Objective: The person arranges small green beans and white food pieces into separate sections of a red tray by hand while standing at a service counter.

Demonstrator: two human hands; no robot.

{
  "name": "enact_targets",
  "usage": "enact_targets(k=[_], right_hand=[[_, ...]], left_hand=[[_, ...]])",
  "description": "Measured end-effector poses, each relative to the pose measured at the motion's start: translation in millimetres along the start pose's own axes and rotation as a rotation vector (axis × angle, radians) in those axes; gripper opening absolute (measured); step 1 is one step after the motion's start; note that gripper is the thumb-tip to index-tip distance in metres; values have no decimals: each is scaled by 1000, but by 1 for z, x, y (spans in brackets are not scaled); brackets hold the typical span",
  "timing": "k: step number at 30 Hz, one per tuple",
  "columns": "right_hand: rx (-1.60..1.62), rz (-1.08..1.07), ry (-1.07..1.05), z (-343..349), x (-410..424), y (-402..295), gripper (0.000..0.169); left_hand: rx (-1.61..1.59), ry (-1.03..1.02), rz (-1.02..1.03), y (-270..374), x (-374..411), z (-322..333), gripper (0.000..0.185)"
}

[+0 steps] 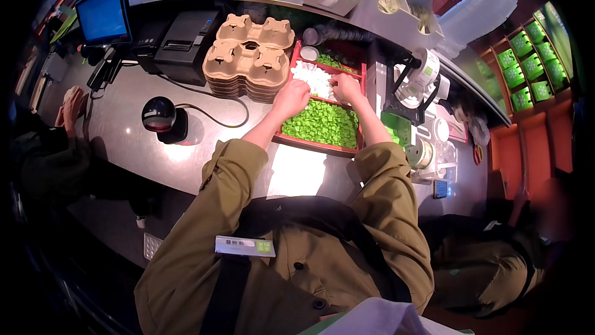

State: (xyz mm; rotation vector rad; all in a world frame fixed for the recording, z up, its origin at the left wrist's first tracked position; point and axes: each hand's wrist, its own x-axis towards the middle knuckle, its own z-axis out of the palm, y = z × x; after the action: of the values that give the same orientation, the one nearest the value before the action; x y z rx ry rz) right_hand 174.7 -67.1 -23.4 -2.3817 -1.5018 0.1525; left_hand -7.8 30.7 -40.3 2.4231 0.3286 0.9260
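A red divided tray [320, 145] lies on the steel counter before me. Its near compartment is full of small green plastic pieces [320, 123]; small white pieces [312, 77] fill the one behind, and more green pieces lie farther back beside a round white item [309, 53]. My left hand [293, 95] rests at the left side of the white pieces, fingers bent down. At their right side is my right hand [346, 87], its fingertips pinched together among them. Whether either hand holds a piece is too small to tell.
Stacked cardboard cup carriers [248, 63] stand left of the tray. Farther left are a black scanner [159, 114] with its cable, a black printer [186, 40] and a monitor [103, 14]. A label-roll holder [413, 84] stands at right. Other people are at both sides; one's hands [70, 105] show at far left.
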Motion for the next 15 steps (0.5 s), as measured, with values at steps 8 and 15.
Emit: enact_targets(k=[8, 15], right_hand=[[-90, -73, 35, 6, 2, 2, 14], [292, 27, 107, 0, 2, 16, 18]], left_hand=[[11, -17, -5, -2, 0, 2, 7], [123, 16, 149, 9, 1, -4, 23]])
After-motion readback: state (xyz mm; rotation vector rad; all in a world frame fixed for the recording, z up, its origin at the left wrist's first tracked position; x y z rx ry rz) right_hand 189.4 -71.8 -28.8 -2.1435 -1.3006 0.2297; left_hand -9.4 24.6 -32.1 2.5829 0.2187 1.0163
